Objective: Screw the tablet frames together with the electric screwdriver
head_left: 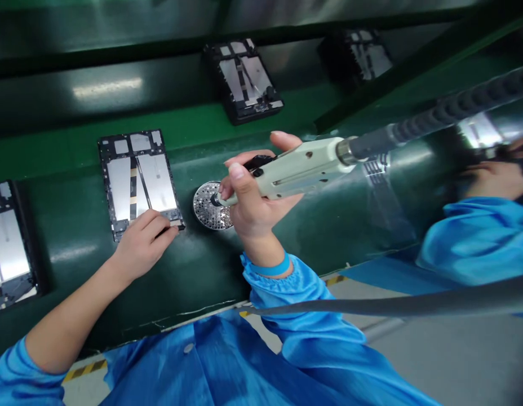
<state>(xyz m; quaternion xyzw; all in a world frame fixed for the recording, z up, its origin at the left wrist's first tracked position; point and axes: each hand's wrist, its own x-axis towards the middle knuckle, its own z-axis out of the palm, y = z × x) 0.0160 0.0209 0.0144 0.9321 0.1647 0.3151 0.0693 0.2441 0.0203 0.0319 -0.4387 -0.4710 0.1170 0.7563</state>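
My right hand (251, 194) is wrapped round a pale electric screwdriver (297, 167), whose tip points down onto a round metal screw dish (207, 206) on the green belt. My left hand (143, 242) rests with bent fingers on the near right corner of an opened tablet frame (137, 180) with silver panels, pressing it against the belt. The dish lies just right of that frame.
More opened tablet frames lie on the green conveyor (75, 225): one at the left edge (8, 245), two farther back (244, 79) (363, 56). A coiled cable (456, 107) runs from the screwdriver. Another person in blue (481, 237) works at the right.
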